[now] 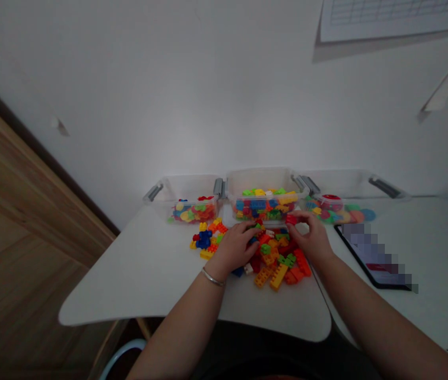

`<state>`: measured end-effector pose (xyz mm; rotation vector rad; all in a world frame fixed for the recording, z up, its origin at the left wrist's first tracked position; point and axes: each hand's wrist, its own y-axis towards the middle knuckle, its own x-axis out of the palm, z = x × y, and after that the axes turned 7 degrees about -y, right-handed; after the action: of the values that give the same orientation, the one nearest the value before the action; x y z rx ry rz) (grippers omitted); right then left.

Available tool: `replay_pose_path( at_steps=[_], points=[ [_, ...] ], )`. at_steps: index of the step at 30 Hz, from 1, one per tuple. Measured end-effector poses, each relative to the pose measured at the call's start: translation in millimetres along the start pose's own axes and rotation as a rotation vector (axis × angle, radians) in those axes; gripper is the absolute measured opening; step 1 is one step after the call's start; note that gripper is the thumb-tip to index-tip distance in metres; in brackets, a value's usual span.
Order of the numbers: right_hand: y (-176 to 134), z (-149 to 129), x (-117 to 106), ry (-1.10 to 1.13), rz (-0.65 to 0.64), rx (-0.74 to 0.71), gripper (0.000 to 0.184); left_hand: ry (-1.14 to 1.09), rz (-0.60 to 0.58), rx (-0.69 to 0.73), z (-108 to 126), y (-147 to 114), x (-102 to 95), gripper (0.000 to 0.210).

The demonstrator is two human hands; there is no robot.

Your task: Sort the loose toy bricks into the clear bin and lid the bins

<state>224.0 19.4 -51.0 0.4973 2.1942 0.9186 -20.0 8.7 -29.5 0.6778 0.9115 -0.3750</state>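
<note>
A loose pile of toy building blocks [270,257] in red, orange, yellow, green and blue lies on the white table. My left hand [235,244] rests over the left part of the pile, fingers spread and touching blocks; what lies under the palm is hidden. Between the thumb and fingertips of my right hand [314,235] is a small red block [291,219], raised at the pile's back right, near the front of the middle clear plastic bin [271,198]. That bin holds many mixed blocks.
The left clear bin [176,184] and right clear bin [346,182] contain colourful plastic pieces. A tablet [374,258] with a blurred screen lies right of my right forearm. Behind the bins rises a white wall [208,95]. The white table [136,279] has a rounded front edge.
</note>
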Motion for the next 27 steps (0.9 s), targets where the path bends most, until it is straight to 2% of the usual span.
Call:
replay_pose_path(
  at_steps=[4,7,12,18,23,27],
  points=[
    [25,-12,-6,0.060,0.266,-0.087,0.018,0.018,-0.008,0.014,-1,-1,0.0,0.036],
    [50,-21,-8,0.063,0.339,-0.079,0.015,0.041,-0.014,0.029,-2,-2,-0.3,0.039],
    [83,-26,0,-0.081,0.233,-0.139,0.017,0.049,-0.024,0.032,-3,-3,-0.5,0.039],
    [95,-17,10,-0.269,-0.045,-0.129,0.029,0.031,-0.019,0.033,-4,-3,0.4,0.038],
    [92,-18,6,-0.333,-0.110,-0.158,0.034,0.029,-0.014,0.027,-3,-2,0.1,0.036],
    [89,-18,5,-0.333,-0.103,-0.173,0.033,0.026,-0.021,0.025,-3,-1,-0.1,0.036]
  ],
)
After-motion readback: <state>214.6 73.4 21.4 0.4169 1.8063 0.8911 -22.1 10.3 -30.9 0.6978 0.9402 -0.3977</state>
